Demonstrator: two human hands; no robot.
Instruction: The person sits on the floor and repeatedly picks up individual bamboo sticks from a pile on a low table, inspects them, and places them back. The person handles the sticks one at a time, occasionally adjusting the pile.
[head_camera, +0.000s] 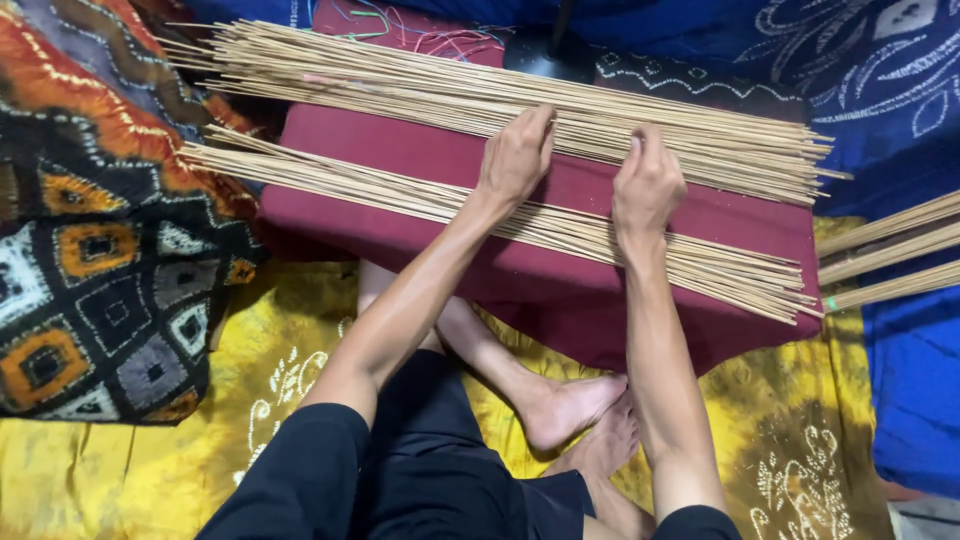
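A large pile of thin pale bamboo sticks (400, 85) lies across the far side of a dark red cushion (560, 280). A smaller row of the same sticks (330, 180) lies nearer me on the cushion. My left hand (515, 155) rests knuckles-up at the near edge of the far pile, fingertips on the sticks. My right hand (647, 180) sits beside it, fingers curled onto the same pile's edge. Whether either hand pinches a single stick cannot be told.
My crossed legs and bare feet (575, 410) lie under the cushion's near edge on a yellow patterned cloth (130, 470). An orange and black patterned cloth (90, 230) is at left, blue patterned cloth (880, 70) at right. More sticks (890, 255) poke in from the right.
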